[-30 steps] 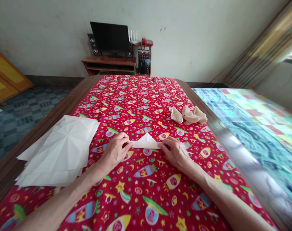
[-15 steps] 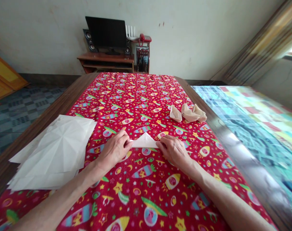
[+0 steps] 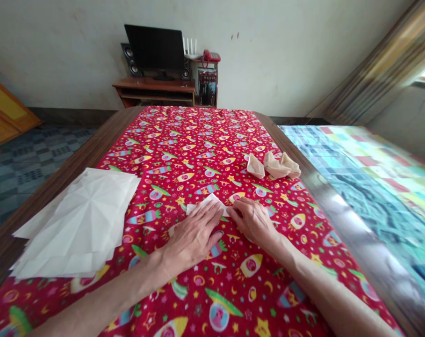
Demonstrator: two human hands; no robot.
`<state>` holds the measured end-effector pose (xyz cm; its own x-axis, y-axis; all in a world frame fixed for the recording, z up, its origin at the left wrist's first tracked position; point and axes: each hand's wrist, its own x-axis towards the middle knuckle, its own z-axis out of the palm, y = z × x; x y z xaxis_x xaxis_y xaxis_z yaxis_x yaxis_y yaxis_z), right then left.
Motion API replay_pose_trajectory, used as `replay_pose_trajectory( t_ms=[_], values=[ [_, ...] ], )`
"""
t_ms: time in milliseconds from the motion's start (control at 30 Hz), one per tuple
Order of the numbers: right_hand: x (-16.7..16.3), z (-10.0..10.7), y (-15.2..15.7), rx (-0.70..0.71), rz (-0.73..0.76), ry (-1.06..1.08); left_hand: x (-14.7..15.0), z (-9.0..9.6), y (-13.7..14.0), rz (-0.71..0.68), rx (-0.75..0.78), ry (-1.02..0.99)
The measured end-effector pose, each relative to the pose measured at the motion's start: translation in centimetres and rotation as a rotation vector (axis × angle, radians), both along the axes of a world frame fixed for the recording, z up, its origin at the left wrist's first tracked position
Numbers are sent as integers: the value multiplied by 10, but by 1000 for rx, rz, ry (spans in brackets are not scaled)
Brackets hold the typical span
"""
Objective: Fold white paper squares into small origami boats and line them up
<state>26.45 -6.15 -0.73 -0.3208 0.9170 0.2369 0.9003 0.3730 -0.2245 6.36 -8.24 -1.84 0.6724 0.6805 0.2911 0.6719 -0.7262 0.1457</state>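
Note:
A small folded piece of white paper point(image 3: 212, 198) lies on the red patterned cloth, a triangular peak at its middle and a narrow strip out to each side. Over its middle and left part rests my left hand point(image 3: 198, 231), flat with the fingers stretched out, hiding much of the paper. My right hand point(image 3: 251, 216) pinches the strip's right end between thumb and curled fingers. To the left lies a stack of creased white paper sheets point(image 3: 89, 220). Several folded paper boat-like shapes point(image 3: 255, 166) sit at the right, beyond my right hand.
The red cloth point(image 3: 198, 135) covers a long brown wooden table point(image 3: 96, 142). A bed with a chequered cover point(image 3: 356, 173) stands along the right. Past the far end are a desk point(image 3: 156, 84) with a monitor point(image 3: 155, 49), speakers and a red telephone point(image 3: 211, 56).
My left hand has let go of the paper's left end and moved right, opening flat over its middle. The right hand stays at the right end.

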Motion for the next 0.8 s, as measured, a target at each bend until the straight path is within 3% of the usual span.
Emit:
replay_pose_trajectory(
  t_ms=[100, 233, 333, 400, 567, 800],
  values=[
    [-1, -2, -1, 42, -1, 13, 2, 0, -3, -7, -20, 15],
    [-6, -5, -13, 233, 51, -7, 2, 1, -3, -1, -39, 6],
    [-11, -7, -28, 271, 379, -35, 1, 2, -1, -16, -54, -12],
    [-11, -9, -35, 235, 507, -18, -1, 3, 0, -23, -66, -2],
    [0, -8, -38, 165, 495, -47, -17, 2, -1, -26, -33, 64],
    [10, -5, -38, 198, 461, -33, -51, 4, -8, 79, 7, 123]
  ],
)
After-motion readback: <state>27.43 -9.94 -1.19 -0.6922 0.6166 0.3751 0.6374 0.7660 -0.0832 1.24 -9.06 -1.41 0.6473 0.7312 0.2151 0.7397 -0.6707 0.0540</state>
